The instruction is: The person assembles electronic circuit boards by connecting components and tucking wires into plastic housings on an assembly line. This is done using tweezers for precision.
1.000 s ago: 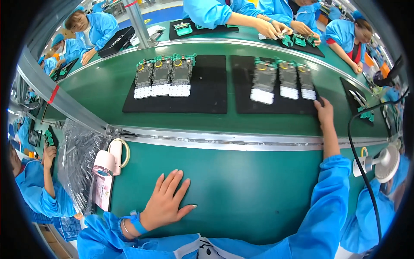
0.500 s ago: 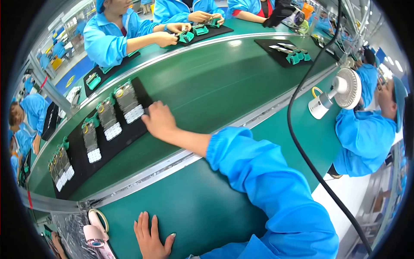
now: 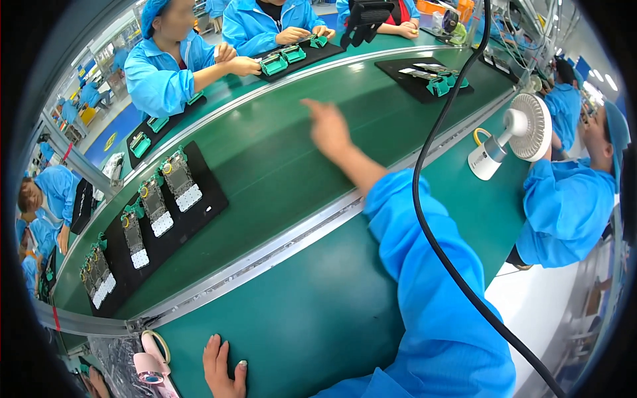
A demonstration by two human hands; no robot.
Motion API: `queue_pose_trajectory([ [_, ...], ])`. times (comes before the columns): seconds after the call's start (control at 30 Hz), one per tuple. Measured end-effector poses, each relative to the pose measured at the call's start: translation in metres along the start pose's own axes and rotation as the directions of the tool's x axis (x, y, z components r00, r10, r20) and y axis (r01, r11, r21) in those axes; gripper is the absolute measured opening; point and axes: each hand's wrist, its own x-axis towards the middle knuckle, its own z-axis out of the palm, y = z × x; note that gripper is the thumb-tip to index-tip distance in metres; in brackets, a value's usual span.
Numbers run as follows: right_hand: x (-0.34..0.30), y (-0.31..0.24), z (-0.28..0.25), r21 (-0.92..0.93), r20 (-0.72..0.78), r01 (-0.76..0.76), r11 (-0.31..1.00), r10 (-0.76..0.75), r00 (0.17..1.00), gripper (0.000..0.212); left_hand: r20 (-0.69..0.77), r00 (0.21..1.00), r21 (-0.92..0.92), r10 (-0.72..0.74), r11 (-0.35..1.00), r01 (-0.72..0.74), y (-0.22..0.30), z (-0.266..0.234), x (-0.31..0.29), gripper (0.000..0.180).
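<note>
My right hand (image 3: pixel 330 129) reaches over the green conveyor belt (image 3: pixel 265 166), its index finger stretched toward the far left. It looks empty, though motion blurs it. To its left on the belt lies a black mat (image 3: pixel 176 229) with several phone circuit boards (image 3: pixel 159 209), each with a green fixture at one end and a white end at the other. A small white piece (image 3: pixel 209 209) lies near the mat's right edge. My left hand (image 3: pixel 222 368) rests on the green worktable (image 3: pixel 298 298) in front of me, fingers stretched out, holding nothing.
A metal rail (image 3: pixel 252 265) divides worktable and belt. A black cable (image 3: pixel 431 225) hangs across the right side. Beyond it stand a white fan (image 3: pixel 524 129) and a co-worker (image 3: pixel 570 205). Another black mat (image 3: pixel 405 73) carries parts farther along the belt. A pink handheld device (image 3: pixel 151 361) lies at lower left.
My right hand has left the mat's right edge and moved right and farther out over the belt. The small white piece now shows near that edge. My left hand stays on the worktable.
</note>
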Motion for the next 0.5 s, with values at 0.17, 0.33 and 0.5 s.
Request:
queue_pose_trajectory([
  [0.17, 0.018, 0.135, -0.080, -0.413, -0.139, -0.260, 0.873, 0.221, 0.965, 0.025, -0.045, 0.999, 0.046, 0.025, 0.999, -0.023, 0.013, -0.002, 0.006, 0.049],
  [0.33, 0.018, 0.223, -0.113, -0.602, -0.215, -0.366, 0.709, 0.298, 0.930, 0.040, -0.074, 0.995, 0.142, 0.072, 0.988, -0.061, 0.032, 0.001, 0.017, 0.045],
  [0.5, 0.036, 0.230, -0.132, -0.626, -0.165, -0.531, 0.570, 0.570, 0.805, 0.052, -0.064, 0.997, 0.222, 0.041, 0.975, -0.026, 0.049, 0.007, 0.021, 0.048],
])
